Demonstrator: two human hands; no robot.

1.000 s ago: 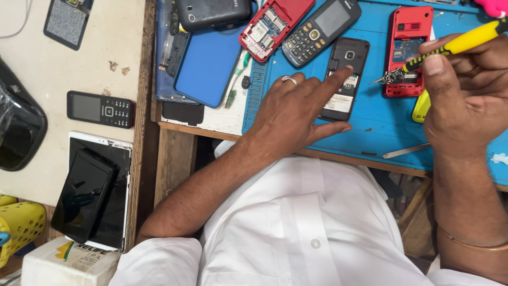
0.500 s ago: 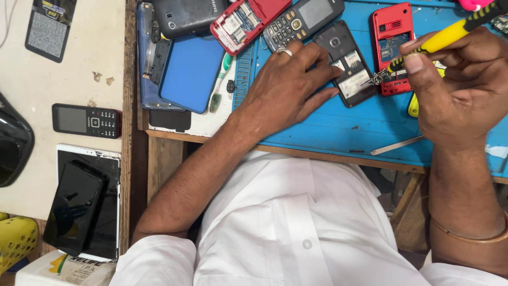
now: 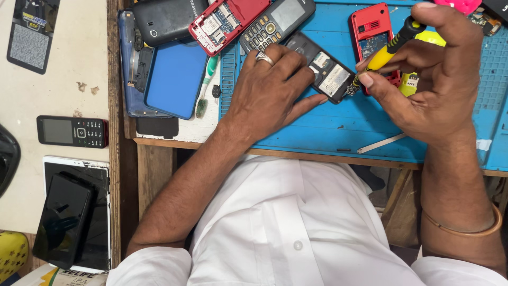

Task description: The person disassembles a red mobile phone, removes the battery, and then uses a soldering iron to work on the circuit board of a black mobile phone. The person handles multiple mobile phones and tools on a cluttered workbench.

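Blue mat (image 3: 328,124): screwdriver (image 3: 382,55) diagonal, tip lower-left.

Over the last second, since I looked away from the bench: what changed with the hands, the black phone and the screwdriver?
The left hand turned the opened black phone from upright to slanted on the blue mat and now covers more of it. The right hand brought the yellow screwdriver down, so its tip is at the phone's lower corner. Same grips as before; the red phone and the others lie as they did.
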